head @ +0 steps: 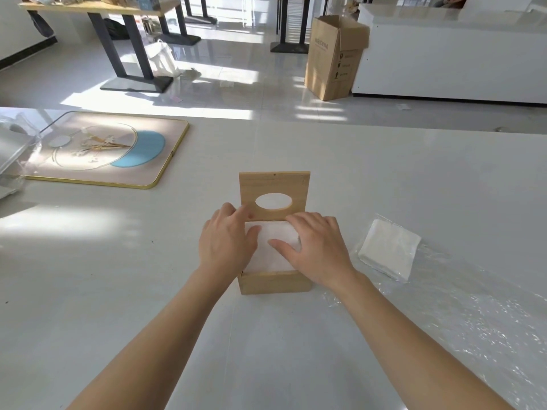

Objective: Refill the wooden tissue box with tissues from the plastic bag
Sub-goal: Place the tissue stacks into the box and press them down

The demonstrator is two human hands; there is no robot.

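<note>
The wooden tissue box (275, 282) sits in the middle of the white table. Its lid (273, 184), with an oval hole, is slid back away from me, leaving the box open. A white stack of tissues (270, 253) lies inside. My left hand (226, 242) rests flat on the left side of the stack, fingers touching the lid's near edge. My right hand (316, 247) lies flat on the right side, thumb across the tissues. To the right, a clear plastic bag (461, 294) holds another white tissue stack (389, 250).
A gold-rimmed decorative tray (159, 176) lies at the back left of the table, with a clear plastic container (14, 146) at the far left edge. Beyond the table are a cardboard carton (333, 59), dark-legged tables (133, 48) and a white counter (450, 60).
</note>
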